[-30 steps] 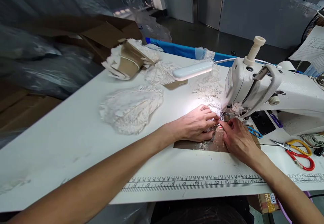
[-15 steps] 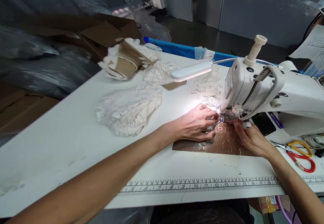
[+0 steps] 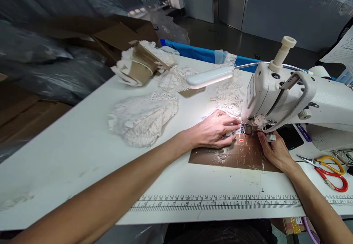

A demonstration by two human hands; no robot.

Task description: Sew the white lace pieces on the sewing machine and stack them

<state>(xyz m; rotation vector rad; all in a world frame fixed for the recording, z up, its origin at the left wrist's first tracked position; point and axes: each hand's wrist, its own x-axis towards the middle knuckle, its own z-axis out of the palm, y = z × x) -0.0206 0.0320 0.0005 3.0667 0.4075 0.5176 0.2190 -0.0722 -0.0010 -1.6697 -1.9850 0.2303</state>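
My left hand (image 3: 217, 129) lies over white lace (image 3: 227, 136) just left of the presser foot (image 3: 246, 128), its fingers stretched out and pressing down on the fabric. The lace is mostly hidden under that hand and runs up behind the needle area. My right hand (image 3: 275, 150) rests on the right side of the brown plate (image 3: 242, 155), below the head of the white sewing machine (image 3: 275, 89). Its thumb stands apart from the fingers, which are partly hidden behind a knurled knob (image 3: 270, 138).
A lace piece (image 3: 146, 119) lies flat to the left; a banded lace bundle (image 3: 138, 67) sits behind it. The lamp (image 3: 211, 77) hangs over the table. Scissors (image 3: 328, 168) and a dark phone (image 3: 290, 136) lie to the right. A printed ruler (image 3: 220, 202) runs along the front edge.
My right hand has drawn back slightly from the presser foot toward the right. My left fingers lie flatter on the lace. The whole view has shifted slightly.
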